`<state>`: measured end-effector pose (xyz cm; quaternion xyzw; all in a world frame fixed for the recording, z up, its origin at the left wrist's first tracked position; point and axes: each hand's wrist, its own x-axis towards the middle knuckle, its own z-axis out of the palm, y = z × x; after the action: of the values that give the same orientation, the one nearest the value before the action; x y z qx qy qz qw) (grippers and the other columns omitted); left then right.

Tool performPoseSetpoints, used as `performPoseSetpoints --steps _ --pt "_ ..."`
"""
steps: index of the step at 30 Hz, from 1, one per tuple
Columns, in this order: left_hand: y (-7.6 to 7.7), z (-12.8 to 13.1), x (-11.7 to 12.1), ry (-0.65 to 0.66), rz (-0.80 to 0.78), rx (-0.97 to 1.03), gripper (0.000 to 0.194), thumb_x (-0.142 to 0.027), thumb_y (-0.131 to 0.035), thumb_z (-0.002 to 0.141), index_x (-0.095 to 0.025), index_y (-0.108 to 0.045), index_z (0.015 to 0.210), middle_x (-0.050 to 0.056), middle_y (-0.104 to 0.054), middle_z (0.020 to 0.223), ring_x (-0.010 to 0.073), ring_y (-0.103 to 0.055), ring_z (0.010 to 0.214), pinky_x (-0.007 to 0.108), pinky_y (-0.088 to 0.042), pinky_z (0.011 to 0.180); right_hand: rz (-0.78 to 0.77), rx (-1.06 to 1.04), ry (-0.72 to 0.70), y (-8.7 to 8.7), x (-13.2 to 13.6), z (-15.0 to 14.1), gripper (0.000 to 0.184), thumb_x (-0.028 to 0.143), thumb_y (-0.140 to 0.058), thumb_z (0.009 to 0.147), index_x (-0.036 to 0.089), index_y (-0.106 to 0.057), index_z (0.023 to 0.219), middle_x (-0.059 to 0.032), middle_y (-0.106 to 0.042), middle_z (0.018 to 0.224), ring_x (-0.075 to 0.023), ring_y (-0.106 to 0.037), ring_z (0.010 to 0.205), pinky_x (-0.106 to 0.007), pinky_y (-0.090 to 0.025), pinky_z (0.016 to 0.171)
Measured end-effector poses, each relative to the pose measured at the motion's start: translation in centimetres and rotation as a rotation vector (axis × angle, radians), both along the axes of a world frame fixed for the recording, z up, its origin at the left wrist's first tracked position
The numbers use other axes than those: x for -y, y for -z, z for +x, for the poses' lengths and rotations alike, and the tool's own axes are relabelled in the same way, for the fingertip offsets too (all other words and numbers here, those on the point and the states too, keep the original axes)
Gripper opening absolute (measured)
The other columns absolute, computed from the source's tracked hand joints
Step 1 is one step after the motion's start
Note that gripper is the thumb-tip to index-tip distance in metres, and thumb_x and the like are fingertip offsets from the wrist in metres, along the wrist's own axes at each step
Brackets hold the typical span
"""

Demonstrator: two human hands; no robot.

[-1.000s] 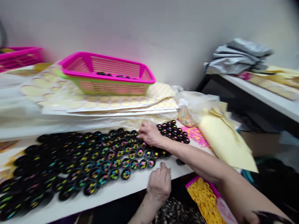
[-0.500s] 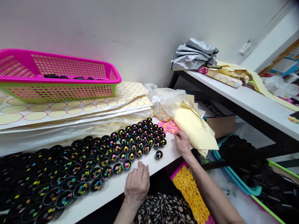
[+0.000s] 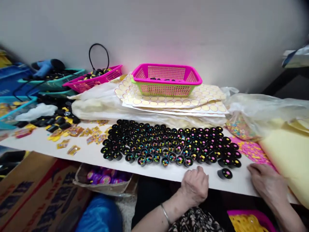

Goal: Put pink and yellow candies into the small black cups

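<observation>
Your left hand lies curled at the front edge of the bench, its fingers folded together; your right hand bends down beside the pink-and-yellow pieces, its fingertips too blurred to tell whether they pinch anything. Between them a lone black cup stands upright, mouth up, near the packed black cups; a yellow sheet crowds your right

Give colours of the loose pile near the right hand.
The loose pile: pink and yellow; head view.
</observation>
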<state>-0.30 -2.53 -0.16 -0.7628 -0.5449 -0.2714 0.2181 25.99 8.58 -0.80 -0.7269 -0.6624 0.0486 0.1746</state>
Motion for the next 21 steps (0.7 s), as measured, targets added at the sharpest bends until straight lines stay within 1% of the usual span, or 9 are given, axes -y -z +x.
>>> performPoseSetpoints --steps 2,8,11,13,15,16,17,19,21 --pt "-0.2 0.0 0.1 -0.004 -0.004 0.012 0.011 -0.021 -0.05 0.077 -0.012 -0.056 0.08 0.012 -0.062 0.091 0.0145 -0.05 0.062 0.031 -0.027 0.051 -0.027 0.067 -0.059 -0.5 0.1 0.1 0.021 0.037 -0.044 0.073 0.025 -0.061 0.071 -0.0094 -0.064 0.088 -0.0257 -0.058 0.081 -0.038 -0.043 0.066" --pt "-0.3 -0.2 0.1 0.007 0.006 0.045 0.012 -0.02 -0.049 0.078 -0.012 -0.057 0.08 0.013 -0.062 0.091 0.015 -0.05 0.063 0.031 -0.027 0.051 -0.057 0.226 -0.055 -2.8 0.8 -1.3 0.025 0.032 -0.038 0.075 0.02 -0.06 0.074 -0.011 -0.062 0.088 -0.0262 -0.057 0.077 -0.037 -0.042 0.065" --pt "-0.2 -0.3 0.2 0.013 -0.009 0.041 0.013 -0.021 -0.049 0.078 -0.011 -0.057 0.082 0.013 -0.062 0.092 0.0155 -0.05 0.064 0.031 -0.027 0.051 0.1 0.117 -0.048 -5.1 0.7 -3.7 0.023 0.034 -0.041 0.075 0.019 -0.058 0.075 -0.0103 -0.061 0.081 -0.0254 -0.055 0.076 -0.037 -0.042 0.066" --pt "-0.1 -0.4 0.2 0.02 -0.012 0.042 0.013 -0.022 -0.05 0.078 -0.011 -0.057 0.082 0.014 -0.062 0.093 0.0155 -0.049 0.063 0.031 -0.026 0.05 0.258 -0.072 -0.111 -7.4 0.5 -6.8 0.019 0.035 -0.047 0.075 0.02 -0.057 0.076 -0.0071 -0.059 0.076 -0.0224 -0.054 0.073 -0.034 -0.042 0.068" --pt "0.1 -0.3 0.2 0.026 -0.011 0.043 0.014 -0.022 -0.051 0.077 -0.011 -0.057 0.083 0.014 -0.062 0.094 0.0157 -0.05 0.063 0.031 -0.027 0.05 0.301 -0.318 -0.317 -9.7 0.2 -11.3 0.016 0.035 -0.051 0.076 0.02 -0.057 0.077 -0.004 -0.058 0.075 -0.019 -0.054 0.072 -0.031 -0.042 0.068" --pt "0.1 -0.3 0.1 0.028 -0.009 0.044 0.014 -0.022 -0.051 0.077 -0.011 -0.057 0.083 0.015 -0.062 0.094 0.0158 -0.05 0.063 0.031 -0.027 0.05 0.274 -0.409 -0.439 -10.7 0.0 -13.8 0.014 0.034 -0.051 0.077 0.021 -0.056 0.076 -0.0031 -0.057 0.074 -0.0178 -0.053 0.071 -0.03 -0.042 0.067" --pt "0.2 -0.2 0.1 0.029 -0.005 0.049 0.015 -0.022 -0.051 0.076 -0.01 -0.058 0.083 0.015 -0.062 0.094 0.0159 -0.05 0.062 0.031 -0.027 0.05 0.185 -0.461 -0.587 -11.4 -0.2 -16.4 0.013 0.032 -0.049 0.079 0.021 -0.056 0.075 -0.0025 -0.057 0.074 -0.0167 -0.052 0.07 -0.029 -0.041 0.067" --pt "0.3 -0.2 0.1 0.027 0.012 0.07 0.014 -0.021 -0.052 0.075 -0.01 -0.058 0.081 0.016 -0.063 0.093 0.0165 -0.05 0.062 0.032 -0.027 0.049 0.073 -0.47 -0.825 -12.0 -1.1 -21.1 0.012 0.026 -0.047 0.081 0.021 -0.057 0.074 -0.0023 -0.056 0.076 -0.0158 -0.052 0.072 -0.028 -0.041 0.068" --pt "0.3 -0.3 0.0 0.025 0.031 0.098 0.014 -0.021 -0.053 0.074 -0.01 -0.058 0.08 0.016 -0.063 0.091 0.0171 -0.051 0.061 0.032 -0.026 0.048 0.041 -0.375 -0.967 -11.5 -2.3 -24.8 0.013 0.022 -0.047 0.081 0.021 -0.058 0.074 -0.0025 -0.056 0.076 -0.0158 -0.05 0.075 -0.029 -0.039 0.071"
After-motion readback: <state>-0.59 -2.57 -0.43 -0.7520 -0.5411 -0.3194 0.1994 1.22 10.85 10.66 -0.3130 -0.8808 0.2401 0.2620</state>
